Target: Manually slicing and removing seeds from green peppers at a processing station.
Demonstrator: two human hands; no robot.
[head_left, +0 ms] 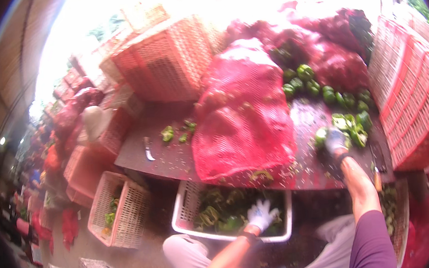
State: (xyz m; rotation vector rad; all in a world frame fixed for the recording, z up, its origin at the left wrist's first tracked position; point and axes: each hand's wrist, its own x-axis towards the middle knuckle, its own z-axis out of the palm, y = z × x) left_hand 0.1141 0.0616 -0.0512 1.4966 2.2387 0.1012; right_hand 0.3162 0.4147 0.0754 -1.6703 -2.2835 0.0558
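Note:
My left hand (pixel 262 215), in a white glove, is over the white basket (pixel 179 215) below the table edge. Its fingers are spread, with nothing held. Green pepper pieces (pixel 222 217) lie in that basket beneath it. On the table, my gloved right hand (pixel 335 141) reaches down among cut green peppers (pixel 358 136). A green pepper (pixel 321 136) touches or nearly touches its left side. The right fingertips are blurred against the pieces, so their grip does not show. Whole green peppers (pixel 304 72) spill from a red mesh sack behind.
A full red mesh sack (pixel 244 115) takes up the table's middle. To its left lies a curved-blade knife (pixel 148 148). Another dark blade (pixel 378 158) rests near the right edge. Orange crates (pixel 412 94) flank the table. A pale crate (pixel 118 208) stands on the floor at left.

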